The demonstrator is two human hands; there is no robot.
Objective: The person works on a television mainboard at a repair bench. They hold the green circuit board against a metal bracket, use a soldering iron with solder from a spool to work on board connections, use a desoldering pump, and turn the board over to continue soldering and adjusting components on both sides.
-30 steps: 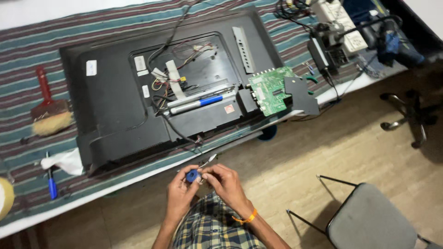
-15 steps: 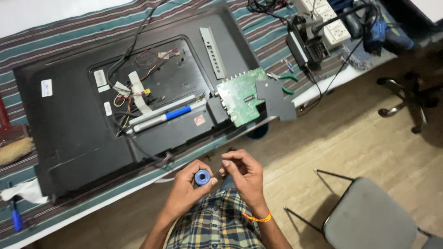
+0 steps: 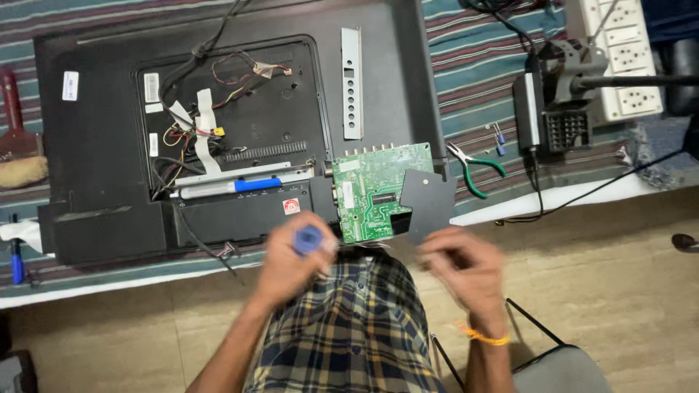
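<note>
One small round blue spool-shaped object (image 3: 309, 239) sits at the fingertips of the left hand (image 3: 291, 266), whose fingers are closed around it. The right hand (image 3: 459, 266) is motion-blurred beside it, well apart; whether it grips anything cannot be determined. Both hands hover just off the table edge (image 3: 145, 280), in front of one green circuit board (image 3: 378, 191) on one black opened television back (image 3: 240, 131). One pair of green-handled pliers (image 3: 473, 169) lies to the right.

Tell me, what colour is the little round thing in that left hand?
Blue. The small round thing sits in the left hand, seen in the head view, though blurred.
</note>
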